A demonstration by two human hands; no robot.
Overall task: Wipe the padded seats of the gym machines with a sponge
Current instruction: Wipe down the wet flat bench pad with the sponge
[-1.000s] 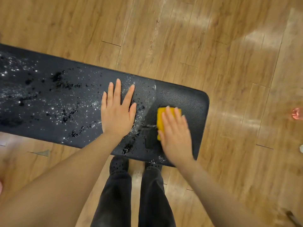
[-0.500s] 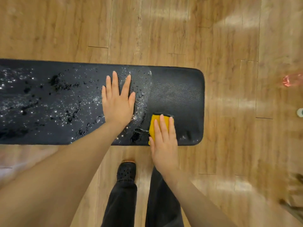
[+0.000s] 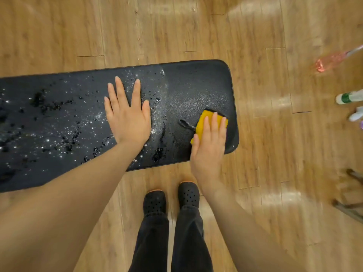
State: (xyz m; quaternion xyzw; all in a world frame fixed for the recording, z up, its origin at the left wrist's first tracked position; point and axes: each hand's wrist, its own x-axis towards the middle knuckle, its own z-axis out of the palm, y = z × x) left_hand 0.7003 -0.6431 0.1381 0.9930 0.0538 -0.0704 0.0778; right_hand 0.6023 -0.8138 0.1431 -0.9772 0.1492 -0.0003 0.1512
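A long black padded bench seat (image 3: 196,89) lies across the view over a wooden floor. Its left and middle parts are speckled with droplets and foam; the right end looks smeared and wet. My left hand (image 3: 127,116) rests flat on the pad, fingers spread and straight. My right hand (image 3: 209,148) presses a yellow sponge (image 3: 202,122) with a dark scouring side onto the pad near its right front corner, with the fingers lying straight over it. A small dark loop sticks out from the sponge's left side.
Spray bottles stand on the floor at the right edge: a pink one (image 3: 332,60), a white and green one (image 3: 348,97) and a white one (image 3: 356,115). A metal frame (image 3: 351,207) shows at the lower right. My black shoes (image 3: 170,199) stand just before the bench.
My right hand has slid the sponge to the right along the front of the pad, towards the right end. My left hand stays flat in the same spot on the pad.
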